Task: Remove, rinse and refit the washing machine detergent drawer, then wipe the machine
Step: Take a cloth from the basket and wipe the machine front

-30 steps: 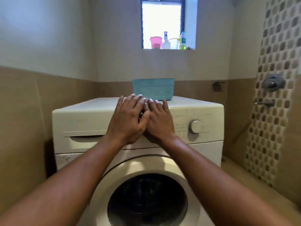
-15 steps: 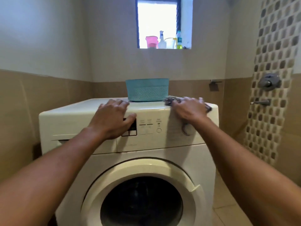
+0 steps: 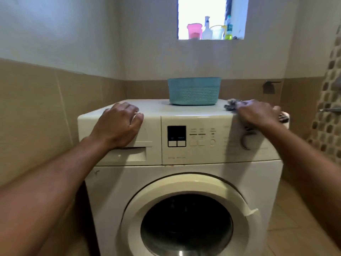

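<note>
A cream front-loading washing machine (image 3: 184,178) fills the middle of the view. Its detergent drawer (image 3: 129,154) sits flush in the top left of the front panel. My left hand (image 3: 120,124) rests over the top left front edge, just above the drawer, holding nothing. My right hand (image 3: 258,113) presses a dark cloth (image 3: 231,105) onto the top right corner of the machine, above the round dial (image 3: 248,140). The cloth shows at both sides of the hand. The hand is blurred.
A teal basket (image 3: 194,90) stands on the machine's top at the back. Bottles and a pink cup (image 3: 194,31) line the window sill. A shower tap (image 3: 330,109) sticks out of the mosaic wall at right. The tan tiled wall is close on the left.
Both hands were together at the panel's middle. The left has slid to the top left corner above the drawer, the right to the top right corner with the cloth. The view has shifted left.
</note>
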The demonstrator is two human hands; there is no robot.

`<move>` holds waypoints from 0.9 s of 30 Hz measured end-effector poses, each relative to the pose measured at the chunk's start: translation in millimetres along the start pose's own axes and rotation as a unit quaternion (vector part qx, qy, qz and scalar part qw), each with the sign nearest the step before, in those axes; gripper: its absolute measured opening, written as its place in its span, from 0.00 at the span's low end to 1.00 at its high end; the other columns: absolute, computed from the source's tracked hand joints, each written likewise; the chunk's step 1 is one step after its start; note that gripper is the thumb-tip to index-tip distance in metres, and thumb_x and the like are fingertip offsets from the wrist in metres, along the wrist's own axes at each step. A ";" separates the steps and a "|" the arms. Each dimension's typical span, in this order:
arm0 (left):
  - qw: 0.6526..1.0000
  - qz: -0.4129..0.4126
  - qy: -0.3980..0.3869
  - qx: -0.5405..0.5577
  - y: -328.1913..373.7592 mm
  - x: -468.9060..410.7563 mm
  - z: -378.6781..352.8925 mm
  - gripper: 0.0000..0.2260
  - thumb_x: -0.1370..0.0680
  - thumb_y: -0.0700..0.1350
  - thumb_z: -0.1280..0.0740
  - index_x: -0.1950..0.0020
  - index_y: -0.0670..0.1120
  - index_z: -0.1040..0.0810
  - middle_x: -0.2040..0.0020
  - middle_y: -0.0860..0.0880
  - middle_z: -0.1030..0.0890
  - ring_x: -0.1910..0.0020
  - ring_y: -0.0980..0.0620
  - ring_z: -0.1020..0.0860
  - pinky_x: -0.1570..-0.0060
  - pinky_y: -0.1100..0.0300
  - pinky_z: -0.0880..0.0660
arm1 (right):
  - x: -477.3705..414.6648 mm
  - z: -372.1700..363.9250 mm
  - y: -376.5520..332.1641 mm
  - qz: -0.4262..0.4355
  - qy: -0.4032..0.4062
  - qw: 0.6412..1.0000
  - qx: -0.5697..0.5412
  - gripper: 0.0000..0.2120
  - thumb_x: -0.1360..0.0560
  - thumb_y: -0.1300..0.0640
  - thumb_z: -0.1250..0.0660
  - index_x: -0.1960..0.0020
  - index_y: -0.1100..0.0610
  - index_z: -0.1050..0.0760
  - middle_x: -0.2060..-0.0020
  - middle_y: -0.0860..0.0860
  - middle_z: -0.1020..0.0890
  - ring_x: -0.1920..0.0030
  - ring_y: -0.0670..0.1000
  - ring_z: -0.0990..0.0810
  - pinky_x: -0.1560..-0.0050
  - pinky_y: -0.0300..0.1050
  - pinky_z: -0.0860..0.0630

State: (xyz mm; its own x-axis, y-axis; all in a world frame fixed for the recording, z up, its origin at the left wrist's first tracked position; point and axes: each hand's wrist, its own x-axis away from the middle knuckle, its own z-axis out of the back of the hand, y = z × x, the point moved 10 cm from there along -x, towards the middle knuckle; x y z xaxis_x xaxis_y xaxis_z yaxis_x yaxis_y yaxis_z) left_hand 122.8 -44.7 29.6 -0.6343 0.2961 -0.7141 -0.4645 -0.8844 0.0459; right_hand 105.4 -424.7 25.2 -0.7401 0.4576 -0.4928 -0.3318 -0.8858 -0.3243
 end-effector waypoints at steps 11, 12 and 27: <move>0.983 0.059 -0.064 0.160 -55.4 -20.6 40.7 0.24 0.22 0.52 0.48 0.36 0.42 0.22 0.37 0.45 0.20 0.36 0.47 0.26 0.34 0.55 0.32 | 191.6 -70.1 -283.8 0.551 0.031 0.830 0.076 0.32 0.21 0.50 0.40 0.20 0.50 0.47 0.21 0.54 0.45 0.21 0.61 0.48 0.26 0.65 0.46; 0.982 0.062 -0.082 0.161 -56.7 -17.7 42.4 0.25 0.22 0.53 0.48 0.35 0.42 0.22 0.36 0.45 0.21 0.34 0.47 0.27 0.33 0.55 0.33 | 185.3 -67.1 -267.8 0.557 0.036 0.826 0.075 0.32 0.21 0.50 0.39 0.20 0.49 0.46 0.21 0.53 0.44 0.22 0.60 0.46 0.26 0.64 0.44; 0.927 0.156 -0.312 0.141 -36.6 -3.7 61.3 0.29 0.19 0.61 0.54 0.19 0.52 0.46 0.19 0.54 0.47 0.20 0.54 0.51 0.22 0.49 0.53 | 119.8 -33.7 -267.5 0.267 -0.338 0.902 0.033 0.29 0.18 0.40 0.54 0.20 0.43 0.58 0.20 0.47 0.57 0.21 0.51 0.64 0.25 0.65 0.64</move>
State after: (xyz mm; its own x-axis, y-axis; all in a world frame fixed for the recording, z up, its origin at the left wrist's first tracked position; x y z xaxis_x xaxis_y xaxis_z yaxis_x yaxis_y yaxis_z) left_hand 104.2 8.7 73.3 -0.9580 0.2700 -0.0968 -0.2851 -0.8587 0.4258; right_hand 125.3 -130.3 25.7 -0.9848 -0.1670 0.0480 0.1598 -0.9789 -0.1273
